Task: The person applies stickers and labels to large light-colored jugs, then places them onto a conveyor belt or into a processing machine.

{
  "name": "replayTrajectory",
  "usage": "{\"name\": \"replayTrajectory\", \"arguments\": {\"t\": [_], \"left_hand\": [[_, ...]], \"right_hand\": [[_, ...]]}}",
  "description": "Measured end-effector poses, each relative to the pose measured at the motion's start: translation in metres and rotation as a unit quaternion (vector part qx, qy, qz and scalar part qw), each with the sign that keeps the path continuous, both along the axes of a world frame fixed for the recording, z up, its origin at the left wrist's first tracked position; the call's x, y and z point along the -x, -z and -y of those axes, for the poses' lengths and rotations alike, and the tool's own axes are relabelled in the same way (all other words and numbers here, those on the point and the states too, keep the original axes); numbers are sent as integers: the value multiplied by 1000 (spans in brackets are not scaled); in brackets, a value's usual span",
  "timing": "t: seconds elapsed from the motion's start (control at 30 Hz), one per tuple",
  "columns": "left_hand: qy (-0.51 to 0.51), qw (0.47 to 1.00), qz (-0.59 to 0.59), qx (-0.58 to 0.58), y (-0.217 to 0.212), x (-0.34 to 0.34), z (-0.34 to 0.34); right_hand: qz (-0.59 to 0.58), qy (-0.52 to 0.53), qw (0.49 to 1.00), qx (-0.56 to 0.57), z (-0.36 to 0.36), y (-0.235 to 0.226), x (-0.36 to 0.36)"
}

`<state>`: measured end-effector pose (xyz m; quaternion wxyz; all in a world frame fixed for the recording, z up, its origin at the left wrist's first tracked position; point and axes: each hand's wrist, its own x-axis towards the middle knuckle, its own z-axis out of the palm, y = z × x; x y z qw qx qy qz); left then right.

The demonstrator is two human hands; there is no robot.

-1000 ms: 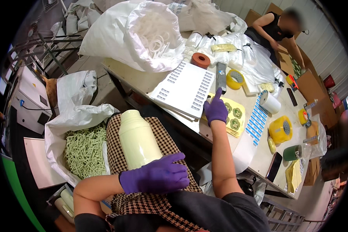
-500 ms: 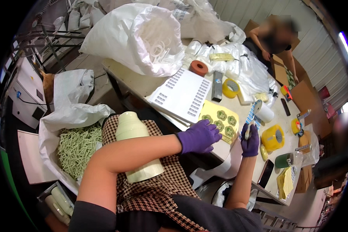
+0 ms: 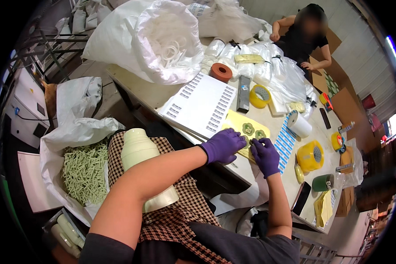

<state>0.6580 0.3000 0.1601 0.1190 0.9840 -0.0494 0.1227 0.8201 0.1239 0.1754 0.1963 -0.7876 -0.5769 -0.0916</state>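
Note:
My left hand (image 3: 226,146), in a purple glove, lies flat on the yellow sticker sheet (image 3: 238,118) at the table's front edge, fingers stretched out. My right hand (image 3: 265,157), gloved alike, bends over the sheet's right part with its fingertips pressed together beside the round green stickers (image 3: 248,129). Whatever is between those fingertips is too small to make out. Under my left forearm a pale cream, stepped plastic cylinder (image 3: 138,147) rests across my lap on a checked apron (image 3: 187,193).
White printed sheets (image 3: 200,105) lie left of the stickers; a blue-and-white strip sheet (image 3: 284,148) and yellow tape roll (image 3: 310,156) lie right. Behind stand a white sack of rings (image 3: 114,42) and plastic bags (image 3: 251,66). A green-stick sack (image 3: 53,163) stands left. A co-worker (image 3: 303,39) is across the table.
My right hand has moved left and down from beside the white roll onto the sticker sheet, close to my left hand. My left hand has shifted slightly left. The co-worker has straightened up.

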Motion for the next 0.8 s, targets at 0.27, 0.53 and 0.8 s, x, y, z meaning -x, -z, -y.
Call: {"name": "replayTrajectory", "arguments": {"t": [0.27,0.53,0.8], "left_hand": [[7,999,-26,-24,-1,-2,-1],[7,1000,-5,-26,3,-2,-1],[1,999,-13,-33,4,-2,1]], "right_hand": [[72,0,997,40,-17,-2,-8],[25,-35,995,95,-18,-5,-23],[-494,150,854,-65,-47,-37,-79]]}}
